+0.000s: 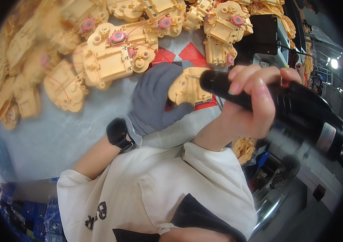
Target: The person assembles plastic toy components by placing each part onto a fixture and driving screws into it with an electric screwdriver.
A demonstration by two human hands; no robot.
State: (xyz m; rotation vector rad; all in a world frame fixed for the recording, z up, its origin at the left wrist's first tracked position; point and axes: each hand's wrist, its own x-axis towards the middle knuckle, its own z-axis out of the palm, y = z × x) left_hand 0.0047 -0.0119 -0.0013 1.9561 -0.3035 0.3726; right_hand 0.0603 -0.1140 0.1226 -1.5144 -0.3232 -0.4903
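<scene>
My left hand (153,97), in a grey knit glove, is closed around the left side of a cream plastic housing (185,88). It presses the part against the work surface, over red patches. My bare right hand (254,99) is wrapped around a black electric screwdriver (306,107), held slanting, its nose over the right part of that housing. A thin bit reaches from the nose onto the part; whether it sits in a screw is too small to tell. Just beyond my left hand lie more cream housings (109,60) with pink round pieces and thin red wires.
A large heap of cream housings (22,60) covers the far left of the grey table (54,141). Red sheet pieces (191,54) lie at the middle. A black box (260,36) stands at the far right. Below right are a fan (290,165) and a bag of cream parts (244,150).
</scene>
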